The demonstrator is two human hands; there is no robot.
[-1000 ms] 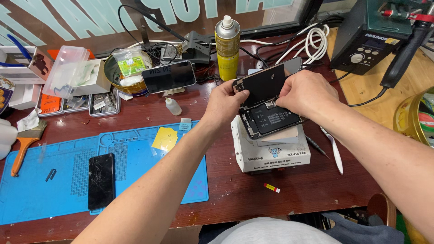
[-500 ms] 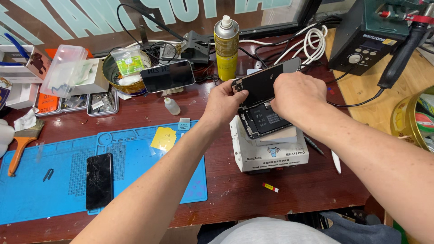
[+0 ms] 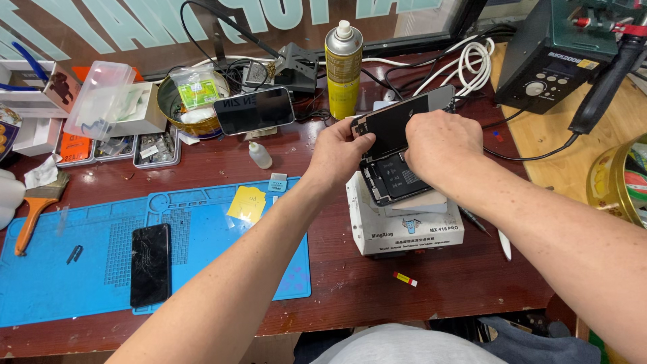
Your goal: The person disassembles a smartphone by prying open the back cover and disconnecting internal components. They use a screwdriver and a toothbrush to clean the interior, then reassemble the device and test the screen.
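Head view. I see both hands on an opened dark smartphone that rests on a white box-shaped heating pad unit (image 3: 404,229) at centre-right of the bench. My left hand (image 3: 344,152) pinches the left edge of the lifted black glass screen panel (image 3: 397,125), fingers closed on it. My right hand (image 3: 441,145) covers the panel's right side, fingers curled over it; I cannot tell exactly what the fingertips grip, since they are hidden behind the hand.

Key relation: the screen panel stands tilted up on the far side of the phone's open metal body (image 3: 394,180), which lies flat just near of both hands. The panel's long axis runs left to right, rising slightly to the right; the body's long axis runs near to far. Both hands sit about equally close to the panel and touch it.

Surface: a dark red-brown wooden bench (image 3: 323,283). On its left lies a blue silicone work mat (image 3: 202,269), bearing a cracked black phone (image 3: 149,264). A yellow spray can (image 3: 343,67) stands on the far side; a dark soldering station (image 3: 563,57) sits far right.
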